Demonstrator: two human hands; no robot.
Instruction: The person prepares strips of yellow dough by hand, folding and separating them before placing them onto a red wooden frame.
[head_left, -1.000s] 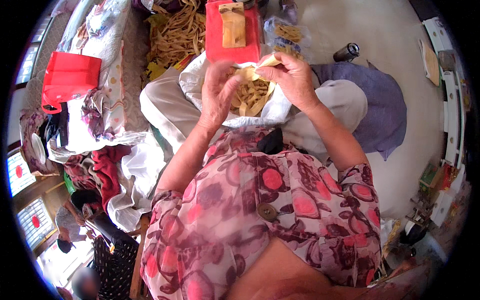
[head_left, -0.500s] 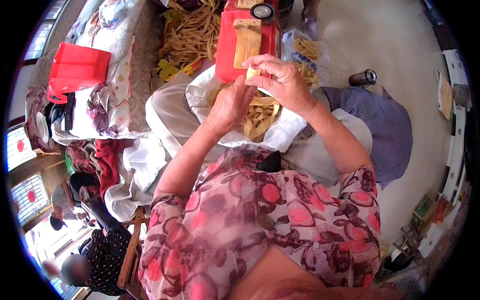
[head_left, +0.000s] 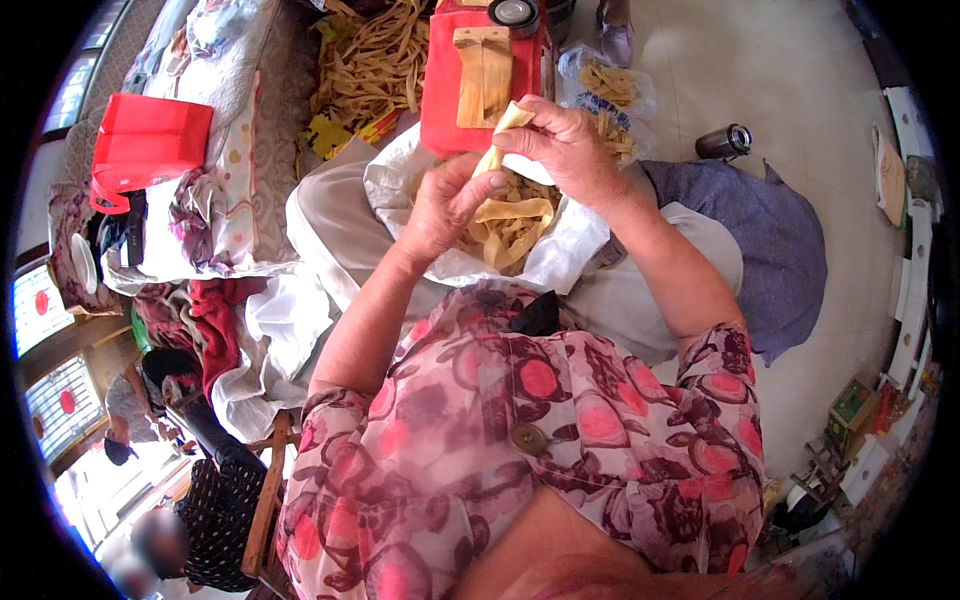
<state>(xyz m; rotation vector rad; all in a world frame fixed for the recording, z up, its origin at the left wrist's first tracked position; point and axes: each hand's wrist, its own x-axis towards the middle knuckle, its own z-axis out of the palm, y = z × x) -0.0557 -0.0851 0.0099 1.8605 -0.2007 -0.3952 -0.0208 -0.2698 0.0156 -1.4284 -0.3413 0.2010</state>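
Note:
A pale yellow flat strip [head_left: 513, 117] runs between my two hands above my lap. My left hand [head_left: 440, 205] is closed, pinching its lower part between thumb and fingers. My right hand [head_left: 565, 150] grips the upper part the same way, and a folded end sticks up past its fingertips. Just below the hands a white bag [head_left: 580, 265] lies open on my lap with many similar yellow strips [head_left: 518, 240] inside. A wider looped strip rests on top; whether it joins the held one I cannot tell. Beyond my hands, a wooden block [head_left: 484, 85] lies on a red box-like stand [head_left: 441, 105].
A heap of long strips [head_left: 375, 60] lies at the far left, beside a bed [head_left: 225, 130] carrying a red bag [head_left: 155, 140]. Bagged strips [head_left: 610, 85] lie right of the stand. A dark flask [head_left: 724, 142] is on the floor. Other people [head_left: 205, 520] are at lower left.
My hands have moved apart, the left slightly down and the right slightly up, and more of the strip shows between them. The whole view has shifted a little.

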